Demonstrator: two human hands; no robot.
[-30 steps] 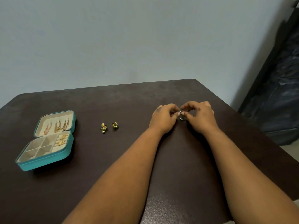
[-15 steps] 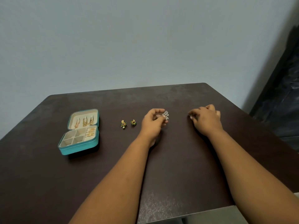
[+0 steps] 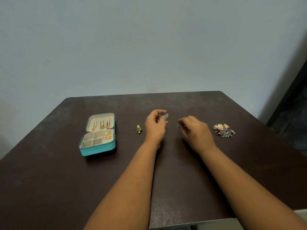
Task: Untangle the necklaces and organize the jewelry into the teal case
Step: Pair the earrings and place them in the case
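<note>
A dark table [image 3: 49, 180] is spread across the view, and on its left side the teal case [image 3: 98, 147] is laid open, lid propped back, so that its compartments are offered upward. Gold pieces are seen hung in the lid and tucked into the right-hand slots, while the square compartments nearer the left are left bare, presumably kept for what remains. Well apart on the right, a heap of jewelry [image 3: 224, 130], gold and grey together, is left waiting in a pile. Between case and hands, a small gold and green earring [image 3: 138, 129] is set down alone. The left hand [image 3: 155, 127] is raised just off the table and a small silver piece [image 3: 164, 116] is pinched at its fingertips, held up as if for inspection or for carrying toward the case. The right hand [image 3: 195, 130] is blurred; its fingers are curled, and something thin may be pinched there, but that cannot be told.
</note>
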